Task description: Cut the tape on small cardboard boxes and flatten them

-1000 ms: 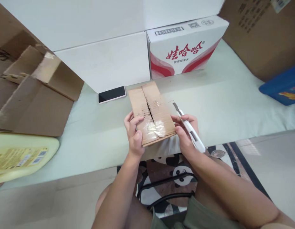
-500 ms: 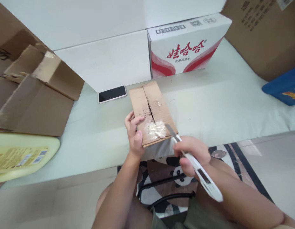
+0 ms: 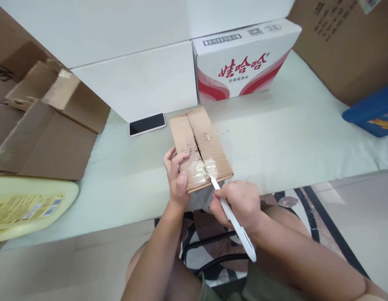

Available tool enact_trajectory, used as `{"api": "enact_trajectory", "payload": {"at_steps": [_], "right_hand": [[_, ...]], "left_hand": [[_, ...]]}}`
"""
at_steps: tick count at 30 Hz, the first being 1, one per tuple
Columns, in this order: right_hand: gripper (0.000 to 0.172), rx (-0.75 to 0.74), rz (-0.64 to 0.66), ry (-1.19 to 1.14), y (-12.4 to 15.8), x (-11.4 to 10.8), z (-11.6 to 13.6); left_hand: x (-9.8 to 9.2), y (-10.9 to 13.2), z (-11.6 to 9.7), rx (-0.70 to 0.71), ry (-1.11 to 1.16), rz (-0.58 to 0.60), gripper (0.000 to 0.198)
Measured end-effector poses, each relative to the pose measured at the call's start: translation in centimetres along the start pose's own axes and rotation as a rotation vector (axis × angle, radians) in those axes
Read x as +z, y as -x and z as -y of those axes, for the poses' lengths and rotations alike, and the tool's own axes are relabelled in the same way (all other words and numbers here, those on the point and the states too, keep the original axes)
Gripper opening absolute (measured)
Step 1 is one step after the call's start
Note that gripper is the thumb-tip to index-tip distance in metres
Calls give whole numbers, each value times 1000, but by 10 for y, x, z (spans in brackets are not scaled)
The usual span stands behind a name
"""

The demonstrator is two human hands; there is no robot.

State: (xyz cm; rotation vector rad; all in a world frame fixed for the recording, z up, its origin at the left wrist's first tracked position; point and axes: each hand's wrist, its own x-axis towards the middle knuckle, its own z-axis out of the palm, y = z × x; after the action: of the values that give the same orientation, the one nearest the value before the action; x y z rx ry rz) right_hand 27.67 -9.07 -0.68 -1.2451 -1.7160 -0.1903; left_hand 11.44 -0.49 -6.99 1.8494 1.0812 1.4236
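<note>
A small brown cardboard box (image 3: 214, 144) lies on the pale green cloth, its near end at the cloth's front edge. A dark slit runs along the middle seam of its top, and clear shiny tape covers the near end of that seam. My left hand (image 3: 178, 177) grips the box's left near side, fingers on top. My right hand (image 3: 239, 202) is closed around a white utility knife (image 3: 236, 223). The knife's blade tip meets the taped seam at the near end; how deep it goes, I cannot tell.
Behind the box, a phone (image 3: 147, 124) lies by a white panel (image 3: 134, 79). A red-and-white carton (image 3: 244, 67) stands behind to the right. Brown cartons (image 3: 56, 142) and a pale yellow container (image 3: 31, 207) are at left; a blue container (image 3: 371, 110) is at right.
My right hand has moved left and turned the knife, bringing its blade from the box's right near corner onto the taped seam. My left hand keeps its hold.
</note>
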Motion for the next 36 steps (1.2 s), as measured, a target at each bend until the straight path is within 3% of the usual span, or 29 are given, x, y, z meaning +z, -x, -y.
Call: {"api": "enact_trajectory", "payload": {"at_steps": [18,36], "right_hand": [[18,116,25,26,-7,-1,8],[15,204,22,-110,-9,-6,5]], "left_hand": [[4,-1,1,-18,21,-18,51],[6,-1,-6,6,43,-7,49]]}}
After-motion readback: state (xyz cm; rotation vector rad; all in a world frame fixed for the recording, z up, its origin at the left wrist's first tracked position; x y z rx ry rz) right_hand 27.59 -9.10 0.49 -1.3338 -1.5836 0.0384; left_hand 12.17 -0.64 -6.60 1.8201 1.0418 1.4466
